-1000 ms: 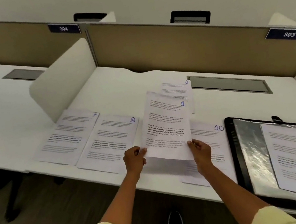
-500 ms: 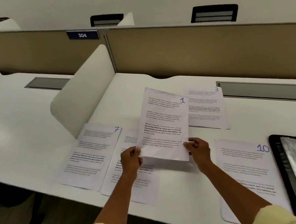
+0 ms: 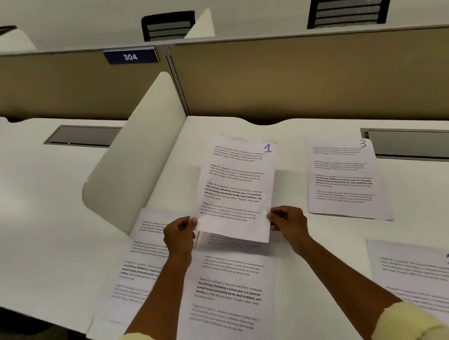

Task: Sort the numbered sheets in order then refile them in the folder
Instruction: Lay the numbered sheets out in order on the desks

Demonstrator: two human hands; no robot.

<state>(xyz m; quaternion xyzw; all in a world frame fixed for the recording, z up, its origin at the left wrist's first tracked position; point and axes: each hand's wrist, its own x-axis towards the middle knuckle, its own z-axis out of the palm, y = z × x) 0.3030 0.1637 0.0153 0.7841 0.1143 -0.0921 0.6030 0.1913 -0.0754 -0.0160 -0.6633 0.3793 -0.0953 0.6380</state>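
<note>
Hands (image 3: 180,234) (image 3: 289,222) pinch thin, slightly curled sheet 1 (image 3: 235,188).

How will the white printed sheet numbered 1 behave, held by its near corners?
The white printed sheet numbered 1 probably flops: it already bows between the left hand and right hand. It looks very light, so it likely slides easily on the white desk.

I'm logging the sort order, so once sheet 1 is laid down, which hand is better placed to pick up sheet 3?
Right, probably. The right hand pinches the white printed sheet marked 1 on the side facing the white sheet marked 3. The left hand would have to cross over.
</note>
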